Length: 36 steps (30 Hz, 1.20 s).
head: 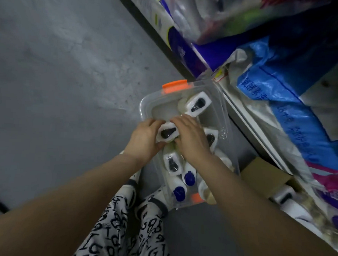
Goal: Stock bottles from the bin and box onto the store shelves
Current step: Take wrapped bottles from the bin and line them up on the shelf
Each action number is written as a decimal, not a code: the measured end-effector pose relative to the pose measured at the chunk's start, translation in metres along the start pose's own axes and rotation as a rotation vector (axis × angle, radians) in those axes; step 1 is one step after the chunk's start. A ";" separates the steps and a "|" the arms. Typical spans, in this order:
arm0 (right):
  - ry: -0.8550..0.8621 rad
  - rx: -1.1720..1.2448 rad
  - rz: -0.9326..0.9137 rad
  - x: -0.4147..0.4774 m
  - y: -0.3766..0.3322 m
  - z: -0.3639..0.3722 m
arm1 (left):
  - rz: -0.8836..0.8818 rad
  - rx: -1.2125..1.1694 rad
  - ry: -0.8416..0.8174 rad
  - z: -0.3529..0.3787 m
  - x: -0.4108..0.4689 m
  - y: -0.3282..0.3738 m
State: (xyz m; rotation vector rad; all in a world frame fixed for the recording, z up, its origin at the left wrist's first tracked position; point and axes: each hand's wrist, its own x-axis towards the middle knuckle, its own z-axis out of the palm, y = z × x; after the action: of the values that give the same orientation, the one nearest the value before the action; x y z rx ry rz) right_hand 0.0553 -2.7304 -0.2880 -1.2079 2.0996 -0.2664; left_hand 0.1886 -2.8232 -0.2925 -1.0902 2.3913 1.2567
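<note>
A clear plastic bin [146,102] with orange latches [176,86] stands on the grey concrete floor [70,86], packed with bottles. Over the middle of the bin, both hands hold one white plastic bottle with a black cap [168,132], its cap facing up. The left hand [144,138] is on the bottle's left side, and its grip is curled round the body with the thumb underneath. The right hand [191,138] covers the bottle's right side, its grip also wrapped round the bottle with fingers over the top edge.

At the far end of the bin lies another black-capped white bottle [197,104]. At the near end, below the hands, are one more of the same kind [172,163] and two blue-capped white bottles [189,177].

Just right of the bin sits a brown cardboard box [264,175], with a blurred white bottle [282,195] showing in it. Beyond the bin's right side runs the white edge of a store shelf [241,119], which carries a blue woven sack [292,78] and purple-and-white packs [178,45]. Near the bin's close end are the person's letter-patterned trousers [111,231] and white shoes [152,205].
</note>
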 end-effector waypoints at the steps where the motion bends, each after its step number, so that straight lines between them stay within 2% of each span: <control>1: 0.003 -0.035 -0.020 0.004 0.004 0.006 | 0.006 0.005 0.004 0.006 0.003 -0.005; 6: -0.032 -0.228 -0.071 0.018 0.016 0.022 | 0.059 0.061 0.030 0.027 0.010 -0.019; 15: -0.111 -0.304 -0.092 0.028 0.016 0.014 | 0.081 0.105 0.099 0.026 0.017 -0.017; 21: -0.006 -0.109 -0.017 0.004 -0.004 -0.003 | 0.134 0.124 0.093 -0.004 0.002 -0.003; 28: -0.047 0.121 0.094 -0.032 -0.042 -0.065 | 0.224 0.092 0.016 -0.063 -0.025 0.035; 32: -0.021 0.195 0.130 -0.060 -0.065 -0.113 | 0.234 0.000 -0.021 -0.103 -0.045 0.064; 36: 0.005 0.310 0.180 -0.093 -0.085 -0.165 | 0.171 -0.148 -0.076 -0.143 -0.066 0.103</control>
State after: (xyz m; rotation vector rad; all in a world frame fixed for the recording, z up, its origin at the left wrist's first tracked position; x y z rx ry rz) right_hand 0.0360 -2.7253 -0.0817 -0.8327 2.0624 -0.4912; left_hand 0.1812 -2.8647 -0.1089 -0.8733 2.4092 1.5232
